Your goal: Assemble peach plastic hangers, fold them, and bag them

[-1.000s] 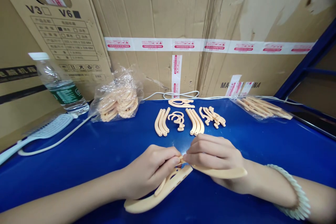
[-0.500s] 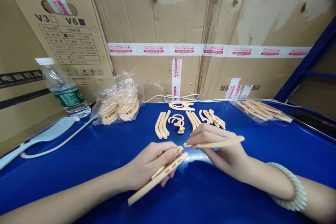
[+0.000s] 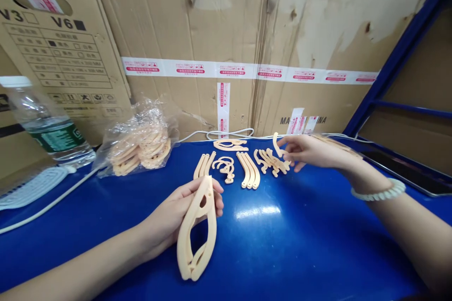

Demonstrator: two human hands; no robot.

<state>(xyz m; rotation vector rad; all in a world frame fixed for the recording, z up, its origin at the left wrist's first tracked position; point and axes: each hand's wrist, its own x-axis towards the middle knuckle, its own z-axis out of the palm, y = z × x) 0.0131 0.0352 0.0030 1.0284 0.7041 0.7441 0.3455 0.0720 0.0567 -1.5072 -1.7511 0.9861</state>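
A beige folding hanger (image 3: 182, 249), its two curved arms folded together into a long oval, is gripped near its narrow end by my left hand (image 3: 176, 211). It hangs toward the front of the table, with gaps between its arms. My right hand (image 3: 305, 149) is stretched out to the back right, fingers closed on a small curved hook piece (image 3: 276, 143) that stands up from the fingertips. Right beside those fingers lies a loose pile of similar hook pieces (image 3: 271, 162).
Curved strips (image 3: 248, 171) lie in a row mid-table, near thin ring-like pieces (image 3: 225, 167) and a folded hanger (image 3: 230, 144). A plastic bag of beige parts (image 3: 141, 143), a water bottle (image 3: 52, 127) and a hairbrush (image 3: 37, 188) stand left. A dark flat device (image 3: 402, 176) lies right.
My right hand has moved away from the left, out to the hook pile, and taken a hook piece. The left hand has turned the hanger so its broad side shows. The view has shifted right.
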